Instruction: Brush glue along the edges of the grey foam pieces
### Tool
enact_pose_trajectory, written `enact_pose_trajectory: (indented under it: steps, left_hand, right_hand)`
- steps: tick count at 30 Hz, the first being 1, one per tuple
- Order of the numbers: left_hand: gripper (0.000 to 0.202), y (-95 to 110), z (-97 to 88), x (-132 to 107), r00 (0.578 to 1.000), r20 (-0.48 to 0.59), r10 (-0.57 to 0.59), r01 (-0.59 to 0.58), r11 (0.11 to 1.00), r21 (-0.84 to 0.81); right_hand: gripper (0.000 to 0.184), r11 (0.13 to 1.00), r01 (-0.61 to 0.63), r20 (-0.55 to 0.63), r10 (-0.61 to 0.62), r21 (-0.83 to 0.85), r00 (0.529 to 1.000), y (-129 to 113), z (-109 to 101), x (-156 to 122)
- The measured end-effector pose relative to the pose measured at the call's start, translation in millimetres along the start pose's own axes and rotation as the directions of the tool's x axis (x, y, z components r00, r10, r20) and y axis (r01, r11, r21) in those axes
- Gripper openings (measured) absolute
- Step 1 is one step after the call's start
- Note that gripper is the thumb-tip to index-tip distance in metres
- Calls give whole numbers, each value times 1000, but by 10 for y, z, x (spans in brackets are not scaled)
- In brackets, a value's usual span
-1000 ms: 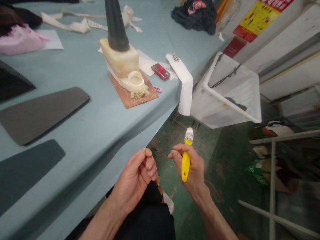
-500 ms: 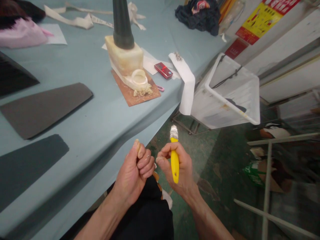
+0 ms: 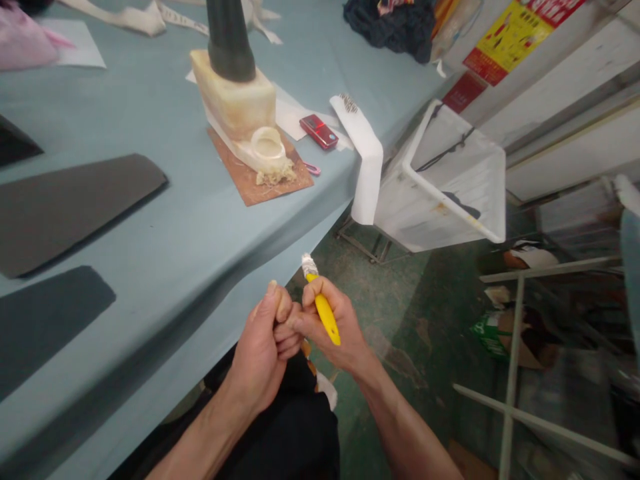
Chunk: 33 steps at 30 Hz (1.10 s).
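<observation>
My right hand [image 3: 336,330] is closed round a small brush [image 3: 326,313] with a yellow handle and whitish, caked bristles pointing up and away. Its thumb and fingers touch the curled fingers of my left hand [image 3: 265,340]. The left one is closed with its thumb pressed on the forefinger; whatever may be inside is hidden. Beyond them on the table stands a yellowish glue pot [image 3: 235,100] with a dark, tall neck-like part [image 3: 230,43] on top and crusted residue at its front. A brown board [image 3: 250,190] lies under it.
The blue-green table [image 3: 190,233] carries dark flat panels [image 3: 80,207] at left, a red phone-like device [image 3: 319,131] and a white paper strip [image 3: 367,163] over its edge. A white plastic bin [image 3: 410,200] stands to the right, with a pale frame [image 3: 515,347] near the floor.
My right hand has moved left with the brush and now touches my left hand. The brush has tilted to the left. The whole view has shifted slightly.
</observation>
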<state>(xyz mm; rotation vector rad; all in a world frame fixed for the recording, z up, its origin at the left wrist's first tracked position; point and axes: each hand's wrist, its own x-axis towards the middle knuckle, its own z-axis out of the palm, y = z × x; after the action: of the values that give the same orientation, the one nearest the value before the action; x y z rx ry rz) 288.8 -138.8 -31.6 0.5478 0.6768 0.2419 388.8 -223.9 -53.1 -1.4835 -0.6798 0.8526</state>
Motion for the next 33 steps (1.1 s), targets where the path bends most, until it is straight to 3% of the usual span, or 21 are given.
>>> enact_pose_trajectory:
  steps: [5,8,13,20,28,31,33]
  left_hand:
    - [67,57,61,13,996,40,-84,87,991,-102]
    - [63,76,84,27,994,47,-97,103,983,-152]
    - [55,57,57,43,994,37,-100,105,976,-192]
    - [48,32,60,58,995,57,-80,93,960,-266]
    - [33,113,-17,80,955,235,-182,269,865,-425]
    - [33,116,-53,82,944,265,-198,294,869,-398]
    - [37,105,-74,84,938,280,-206,303,879,-368]
  right_hand:
    - [38,987,80,-222,-110,-139,969,203,-226,-1]
    - [34,984,83,-278,-125,-159,952,230,-291,-66]
    - [30,980,99,-205,-134,-173,970,137,-236,-141]
    - [32,973,106,-286,-163,-204,944,166,-232,-128]
    - [24,960,171,-298,-233,-222,926,152,-175,-156]
    - [23,958,228,-245,-267,-176,932,65,-111,-90]
    - [26,969,203,-177,-227,-140,958,3,-97,-29]
